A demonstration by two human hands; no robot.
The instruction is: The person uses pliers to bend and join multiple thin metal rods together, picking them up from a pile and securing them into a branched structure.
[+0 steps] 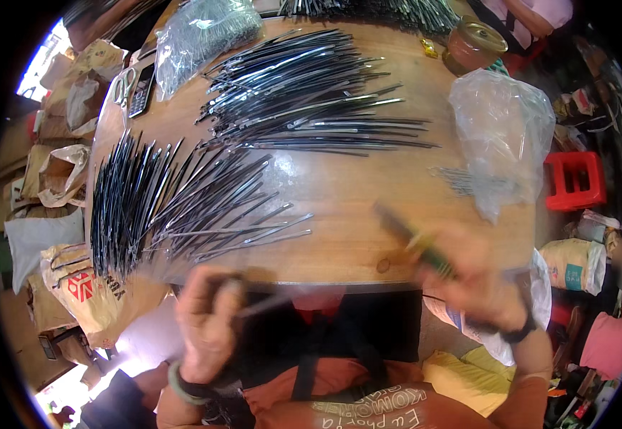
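Currently, left hand (207,314): at the near edge of the surface (346,182), left of the person's middle; the thumb and fingers are drawn together and pinch a strip (264,304), though blur hides the exact contact.
Strip: thin and pale, slanting up to the right from the left hand, in front of the near edge; its far end is smeared.
Right hand (464,275): over the near right part of the surface, blurred, fingers wrapped around a tool (436,261).
Tool: green and yellow handle, dark front end pointing up and left over bare wood, well apart from the strip; I cannot tell its exact kind.
Near pile (135,207): dark strips at the left edge, fanned, some reaching right toward the middle.
Big pile (289,89): more dark strips, lying mostly sideways behind the near pile.
Far left: a full clear bag (207,43), with scissors (123,87) and a keypad device (141,93) just beside it.
Far right: a round jar (475,46), a small yellow packet (429,48) next to it.
Right edge: a crumpled plastic bag (504,121), with thin pins (457,179) at its lower left.
Beyond: a red stool (575,180), right of the surface.
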